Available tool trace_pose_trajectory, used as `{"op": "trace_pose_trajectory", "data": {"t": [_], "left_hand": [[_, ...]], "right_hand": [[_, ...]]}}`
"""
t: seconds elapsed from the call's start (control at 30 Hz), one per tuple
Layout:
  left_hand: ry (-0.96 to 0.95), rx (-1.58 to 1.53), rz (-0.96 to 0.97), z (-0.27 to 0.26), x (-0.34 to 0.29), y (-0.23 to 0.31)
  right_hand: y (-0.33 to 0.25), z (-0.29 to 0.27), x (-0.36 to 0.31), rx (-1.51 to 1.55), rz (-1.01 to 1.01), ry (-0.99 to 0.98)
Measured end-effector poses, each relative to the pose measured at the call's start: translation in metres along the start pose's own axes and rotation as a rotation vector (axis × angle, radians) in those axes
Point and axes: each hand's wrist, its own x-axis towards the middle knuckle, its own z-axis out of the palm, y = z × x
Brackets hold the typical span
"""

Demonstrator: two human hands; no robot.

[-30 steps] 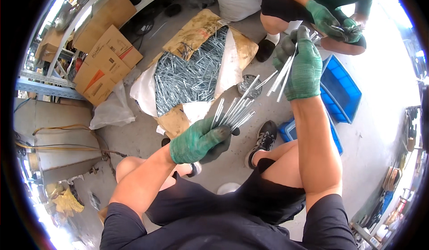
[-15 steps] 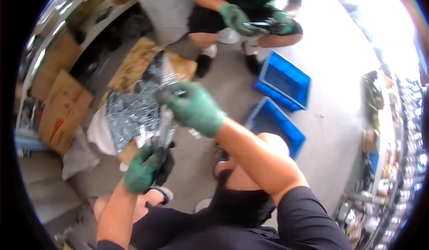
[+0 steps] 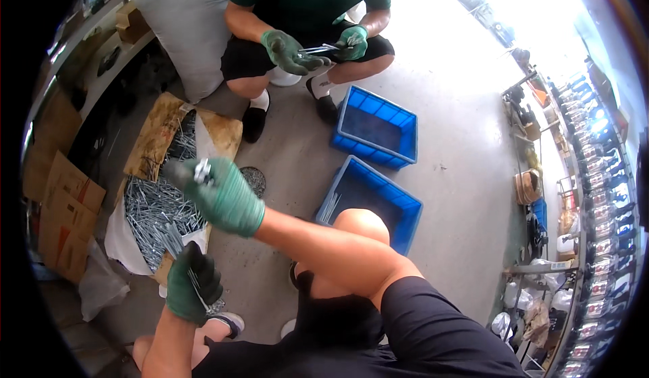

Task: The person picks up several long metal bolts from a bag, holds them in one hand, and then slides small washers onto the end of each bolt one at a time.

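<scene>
My left hand (image 3: 192, 285), in a green glove with dark fingers, is closed round a bundle of long thin metal bolts (image 3: 174, 240). Their shanks stick out above the fist, and some ends show below it. Farther forward, over the edge of a pile of the same bolts (image 3: 159, 205), my right hand (image 3: 226, 199) is closed too. Shiny bolt ends (image 3: 202, 170) show at its curled fingers; the rest of what it holds is hidden. The pile lies in an opened cardboard box (image 3: 150, 134) with a white liner.
Opposite me a person (image 3: 304, 13) squats, holding several bolts in green gloves. Two blue crates (image 3: 414, 141) stand on the floor to the right; the nearer crate (image 3: 414, 219) holds a few bolts. A big white sack (image 3: 193, 33) stands behind the box. Shelving (image 3: 541, 270) lines the right.
The view has shifted, and the pile shows sharper. My right hand has drawn away from the left-hand bundle's tips. The other person's left hand has turned, bolts still held.
</scene>
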Motion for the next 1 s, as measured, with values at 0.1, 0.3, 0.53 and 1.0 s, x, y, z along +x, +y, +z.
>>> {"op": "trace_pose_trajectory", "data": {"t": [0.1, 0.3, 0.53, 1.0], "left_hand": [[-0.008, 0.036, 0.204, -0.004, -0.004, 0.005], [-0.024, 0.114, 0.380, -0.008, 0.004, 0.020], [-0.005, 0.198, 0.456, -0.016, -0.003, 0.020], [-0.105, 0.486, 0.203, 0.026, -0.040, 0.022]], "right_hand": [[0.006, 0.038, -0.020, -0.013, -0.524, -0.084], [0.009, 0.056, -0.034, -0.539, -0.798, -0.322], [0.022, 0.066, -0.045, -0.535, -0.836, -0.384], [0.032, 0.051, -0.020, 0.358, 0.254, -0.604]]}}
